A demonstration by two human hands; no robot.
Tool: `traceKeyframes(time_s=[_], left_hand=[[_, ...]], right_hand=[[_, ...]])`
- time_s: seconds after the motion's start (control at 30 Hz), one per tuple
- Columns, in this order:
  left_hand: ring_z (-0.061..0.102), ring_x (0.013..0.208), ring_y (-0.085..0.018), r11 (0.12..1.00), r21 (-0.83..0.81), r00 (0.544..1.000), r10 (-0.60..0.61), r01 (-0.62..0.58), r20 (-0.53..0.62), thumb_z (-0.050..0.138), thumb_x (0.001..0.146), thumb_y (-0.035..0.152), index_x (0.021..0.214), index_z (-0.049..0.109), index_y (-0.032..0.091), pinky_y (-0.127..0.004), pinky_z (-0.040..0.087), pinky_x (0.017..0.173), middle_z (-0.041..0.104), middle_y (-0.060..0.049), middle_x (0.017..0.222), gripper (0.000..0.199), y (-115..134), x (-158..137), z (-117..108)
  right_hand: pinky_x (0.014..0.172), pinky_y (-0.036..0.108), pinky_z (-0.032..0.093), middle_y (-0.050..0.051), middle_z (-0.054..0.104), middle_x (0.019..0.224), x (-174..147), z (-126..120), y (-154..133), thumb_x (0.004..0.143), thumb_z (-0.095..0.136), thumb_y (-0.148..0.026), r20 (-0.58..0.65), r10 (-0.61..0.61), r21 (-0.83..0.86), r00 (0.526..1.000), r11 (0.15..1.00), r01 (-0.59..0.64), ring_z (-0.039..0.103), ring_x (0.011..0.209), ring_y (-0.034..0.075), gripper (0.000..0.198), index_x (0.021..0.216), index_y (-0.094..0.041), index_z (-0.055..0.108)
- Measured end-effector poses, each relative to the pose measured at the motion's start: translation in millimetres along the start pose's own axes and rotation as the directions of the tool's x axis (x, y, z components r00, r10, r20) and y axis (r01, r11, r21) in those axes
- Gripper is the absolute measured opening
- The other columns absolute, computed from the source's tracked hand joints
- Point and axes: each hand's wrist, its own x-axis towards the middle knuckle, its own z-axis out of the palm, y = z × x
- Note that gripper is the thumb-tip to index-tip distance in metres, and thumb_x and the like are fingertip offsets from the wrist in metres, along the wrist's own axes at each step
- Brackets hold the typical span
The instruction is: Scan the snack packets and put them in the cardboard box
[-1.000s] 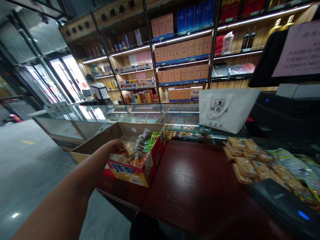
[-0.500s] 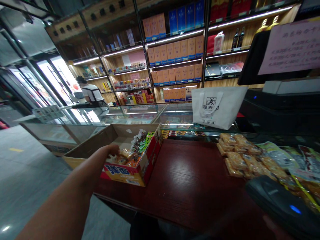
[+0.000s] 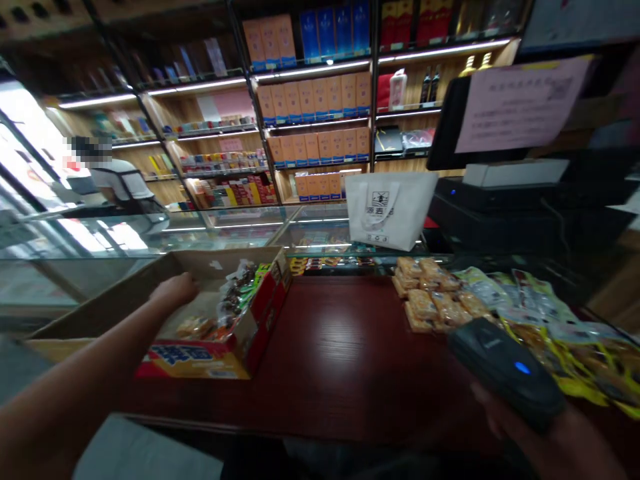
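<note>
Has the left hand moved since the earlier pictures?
Yes. Judged against the box, the left hand has shifted away from the printed front, clear of the tan packets.

Looks like a shop, judging by the lit shelves [image 3: 315, 69] stacked with rows of matching boxes [image 3: 323, 97] and a few bottles [image 3: 430, 88], by the glass counter [image 3: 240, 223] with goods [image 3: 299, 266] on show inside, and by a handheld scanner [image 3: 507, 370], a monitor [image 3: 449, 123] bearing a pink notice [image 3: 520, 113], a printed bag [image 3: 390, 213] and heaps of packaged snacks [image 3: 433, 293].
</note>
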Motion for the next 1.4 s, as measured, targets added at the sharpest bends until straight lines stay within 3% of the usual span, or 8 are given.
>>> traceKeyframes(time_s=[0.1,0.2,0.3,0.43,0.6,0.8,1.07,1.4], left_hand=[[0.063,0.112,-0.038,0.919,0.296,0.965,0.237,-0.260,0.113,0.061,0.080,0.033,0.078,0.064,0.018,-0.052,0.040,0.106,0.071,-0.008,0.083,0.016,56.0,2.4,23.8],[0.066,0.105,-0.033,0.744,0.291,0.798,0.539,-0.601,0.270,0.051,0.087,0.038,0.107,0.069,0.017,-0.047,0.045,0.101,0.074,-0.010,0.105,0.034,114.5,-34.6,61.1],[0.068,0.103,-0.029,0.639,0.016,0.594,0.705,-0.769,0.388,0.051,0.088,0.044,0.110,0.071,0.018,-0.044,0.048,0.098,0.075,-0.008,0.110,0.039,158.5,-99.0,116.5],[0.068,0.110,-0.029,0.622,-0.357,0.372,0.739,-0.697,0.562,0.062,0.082,0.040,0.103,0.073,0.022,-0.041,0.049,0.101,0.075,-0.009,0.113,0.030,186.5,-177.0,214.3],[0.061,0.121,-0.033,0.680,-0.563,0.415,0.733,-0.469,0.539,0.087,0.059,0.033,0.130,0.055,0.017,-0.047,0.046,0.105,0.064,-0.016,0.130,0.080,199.9,-216.2,314.3],[0.054,0.123,-0.035,0.644,-0.457,0.431,0.759,-0.614,0.489,0.089,0.054,0.030,0.130,0.052,0.016,-0.050,0.042,0.106,0.057,-0.015,0.130,0.085,204.0,-210.7,350.1],[0.051,0.121,-0.036,0.612,-0.358,0.488,0.786,-0.705,0.381,0.086,0.058,0.032,0.142,0.045,0.016,-0.054,0.040,0.106,0.056,-0.014,0.125,0.095,198.9,-224.6,335.4],[0.057,0.115,-0.026,0.588,-0.592,0.677,0.730,-0.551,0.095,0.081,0.070,0.035,0.143,0.045,0.026,-0.040,0.058,0.089,0.043,-0.010,0.130,0.083,174.6,-329.0,239.7]], right_hand=[[0.048,0.028,0.053,0.004,0.072,0.058,3.6,-8.3,-18.9,0.075,0.070,-0.059,-0.110,0.155,-0.037,0.982,0.986,-0.160,0.068,0.053,0.023,0.038,0.059,-0.024,0.070],[0.056,0.027,0.052,0.004,0.069,0.056,7.6,-16.6,-26.3,0.078,0.069,-0.058,-0.198,0.145,0.045,0.969,0.989,-0.139,0.066,0.055,0.021,0.045,0.051,-0.022,0.062],[0.053,0.025,0.050,0.003,0.067,0.057,8.8,-24.5,-25.6,0.077,0.073,-0.057,-0.284,0.181,0.207,0.942,0.971,-0.124,0.064,0.055,0.019,0.040,0.061,-0.020,0.068],[0.051,0.024,0.049,0.001,0.066,0.055,5.4,-34.2,-21.8,0.075,0.077,-0.057,-0.297,0.226,0.339,0.928,0.933,-0.119,0.062,0.052,0.017,0.039,0.072,-0.018,0.073],[0.052,0.027,0.048,0.002,0.065,0.052,-3.9,-47.7,-11.3,0.075,0.077,-0.060,-0.255,0.262,0.337,0.931,0.927,-0.168,0.061,0.050,0.018,0.043,0.072,-0.017,0.074],[0.058,0.026,0.048,0.002,0.067,0.057,-11.3,-57.6,-0.3,0.076,0.075,-0.061,-0.251,0.276,0.327,0.928,0.926,-0.188,0.062,0.056,0.017,0.044,0.076,-0.017,0.074],[0.053,0.025,0.047,0.000,0.064,0.052,-6.3,-43.9,-6.1,0.077,0.073,-0.063,-0.181,0.273,0.339,0.945,0.919,-0.201,0.059,0.050,0.015,0.045,0.071,-0.018,0.072],[0.050,0.027,0.050,-0.002,0.064,0.049,5.8,5.9,-27.4,0.072,0.077,-0.059,-0.153,0.259,0.390,0.954,0.903,-0.182,0.061,0.047,0.018,0.040,0.073,-0.020,0.071]])
